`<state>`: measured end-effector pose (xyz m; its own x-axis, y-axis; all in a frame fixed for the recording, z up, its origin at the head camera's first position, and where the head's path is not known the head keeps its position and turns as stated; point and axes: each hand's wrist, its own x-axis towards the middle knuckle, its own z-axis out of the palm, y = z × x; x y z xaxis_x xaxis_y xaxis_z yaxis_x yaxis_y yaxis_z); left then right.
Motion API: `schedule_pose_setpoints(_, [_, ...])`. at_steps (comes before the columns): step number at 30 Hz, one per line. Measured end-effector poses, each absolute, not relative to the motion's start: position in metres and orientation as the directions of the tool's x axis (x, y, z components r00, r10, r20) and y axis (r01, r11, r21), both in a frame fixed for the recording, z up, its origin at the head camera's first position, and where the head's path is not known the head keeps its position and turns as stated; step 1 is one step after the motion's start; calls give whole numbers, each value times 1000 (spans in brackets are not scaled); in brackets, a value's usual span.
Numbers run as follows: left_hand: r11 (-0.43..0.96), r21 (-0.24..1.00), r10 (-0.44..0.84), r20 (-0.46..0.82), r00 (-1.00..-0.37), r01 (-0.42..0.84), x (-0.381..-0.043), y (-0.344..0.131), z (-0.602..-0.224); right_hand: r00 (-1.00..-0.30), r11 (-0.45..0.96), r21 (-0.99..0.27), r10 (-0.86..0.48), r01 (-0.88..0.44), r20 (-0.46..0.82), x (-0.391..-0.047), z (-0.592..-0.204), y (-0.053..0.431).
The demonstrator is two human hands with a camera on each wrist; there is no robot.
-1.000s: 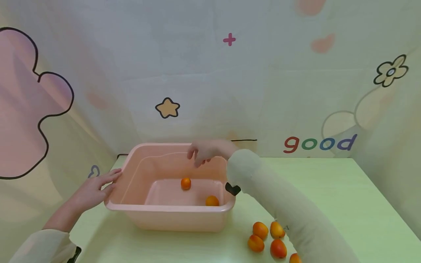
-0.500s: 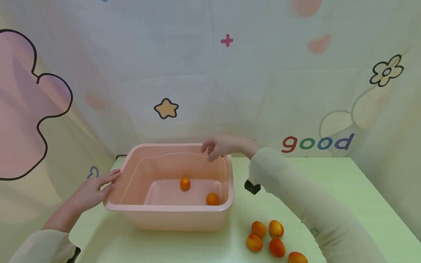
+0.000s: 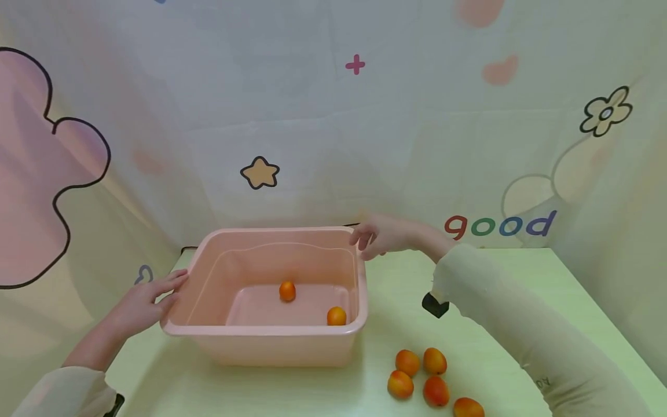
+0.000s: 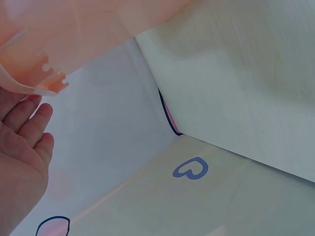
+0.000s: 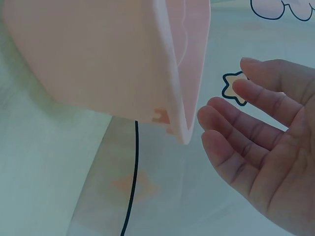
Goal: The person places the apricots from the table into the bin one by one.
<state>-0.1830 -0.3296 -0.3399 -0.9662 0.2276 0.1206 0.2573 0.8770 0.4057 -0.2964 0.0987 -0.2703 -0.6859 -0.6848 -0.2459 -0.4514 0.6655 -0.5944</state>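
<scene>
Currently, pink tub: the tub [image 3: 260,346] stands upright on the table [image 3: 500,307], mouth up, so its high walls keep the fruit inside from rolling away.
Left hand: the left hand [image 3: 142,307] rests at the tub's left rim, fingers extended and lightly bent against it, not clenched; this light touch seems to be there to steady the tub.
Right hand: the right hand [image 3: 389,236] hangs by the far right corner, released, fingers loosely bent round nothing; its wrist view shows a small gap to the rim.
Fruit inside: the middle fruit [image 3: 287,291] lies towards the back of the tub's floor, the corner fruit [image 3: 336,316] near the front right corner, partly hidden by the front rim.
Fruit outside: four clustered fruits [image 3: 407,363] lie on the table right of the tub, with the lone fruit [image 3: 469,408] nearer the person; that side probably suits the right arm's reach.
Backdrop: a patterned curtain [image 3: 302,116] hangs behind the table.
</scene>
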Motion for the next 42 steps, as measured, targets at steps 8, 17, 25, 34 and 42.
schedule_pose_setpoints(8, [890, 380, 222, 119, -968, 251, -184, -332, -342, -710, 692, -601, -649, -401, -273, -289, -278, 119])
schedule_pose_setpoints(17, [890, 382, 223, 114, -968, 250, -185, -332, -342, -707, 684, -596, -659, -421, -257, -282, -298, 140])
schedule_pose_setpoints(25, [893, 390, 207, 89, -974, 225, -183, -330, -340, -721, 717, -600, -618, -355, -312, -275, -311, 153])
schedule_pose_setpoints(34, [887, 401, 211, 89, -973, 229, -183, -329, -340, -712, 713, -647, -601, -270, -364, -270, -334, 164])
schedule_pose_setpoints(42, [888, 401, 210, 85, -974, 227, -184, -330, -341, -714, 718, -657, -583, -229, -388, -261, -350, 174])
